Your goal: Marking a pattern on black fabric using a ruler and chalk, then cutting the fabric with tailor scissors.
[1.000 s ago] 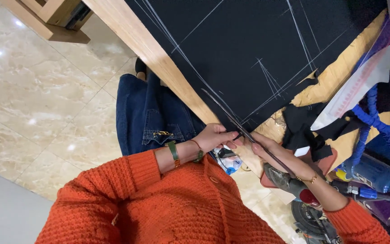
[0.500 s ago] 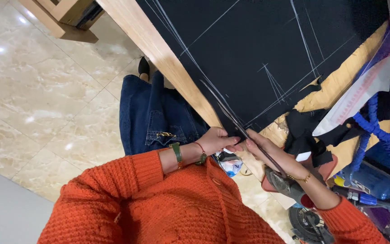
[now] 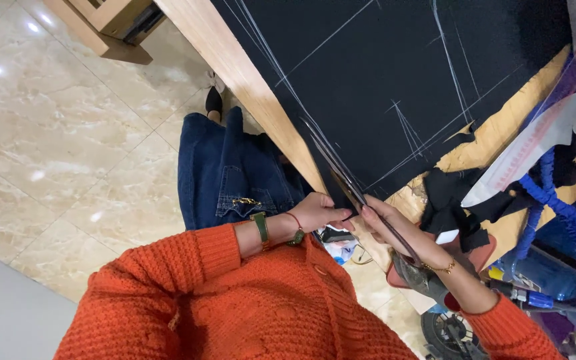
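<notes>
head view, looking down: a person in an orange knit sweater cuts black fabric (image 3: 395, 87) chalked with white lines, spread on a wooden counter (image 3: 235, 63) across the upper centre. the right hand (image 3: 395, 230), fingers closed on scissors (image 3: 355, 193), works at centre frame. the left hand (image 3: 318, 212) pinches the cloth edge. keeping the blades on the chalk line and the cloth taut should help.

We see a sheet of black fabric (image 3: 395, 87) lying flat on the wooden table (image 3: 235, 60), crossed by thin white chalk lines, some long and parallel, others meeting in a narrow dart shape. Its near edge lies beside the table's edge. A pair of scissors (image 3: 341, 175) lies along that marked edge, its long dark blades pointing away across the cloth.
</notes>
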